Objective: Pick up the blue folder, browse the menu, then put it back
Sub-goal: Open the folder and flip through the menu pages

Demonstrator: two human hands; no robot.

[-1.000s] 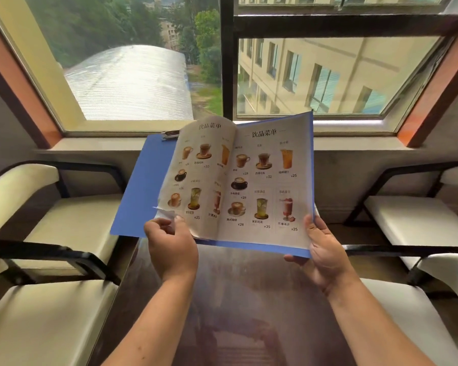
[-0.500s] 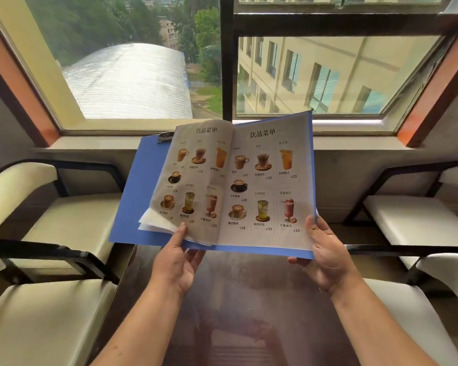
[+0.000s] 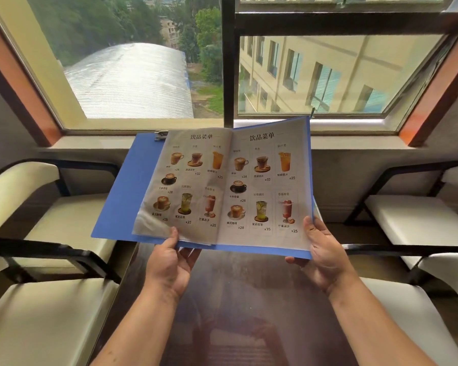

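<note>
The blue folder (image 3: 122, 196) is held open in the air above the dark table (image 3: 249, 307), facing me. Inside it lie menu pages (image 3: 262, 186) in clear sleeves, printed with drink photos and prices. My left hand (image 3: 171, 262) grips the bottom edge of the left page and cover, thumb on top of the sleeve. At the bottom right corner, my right hand (image 3: 321, 256) holds the folder with its thumb on the right page. A metal clip (image 3: 160, 134) sits at the folder's top left.
Cream cushioned chairs with black frames stand on the left (image 3: 45, 233) and on the right (image 3: 418, 223) of the table. Behind the folder runs a window sill (image 3: 90, 143) under a large window.
The left page, lifted and curled a second ago, has been laid flat to the left. My left hand turned from a fist on the page to a palm-up grip under the bottom edge.
</note>
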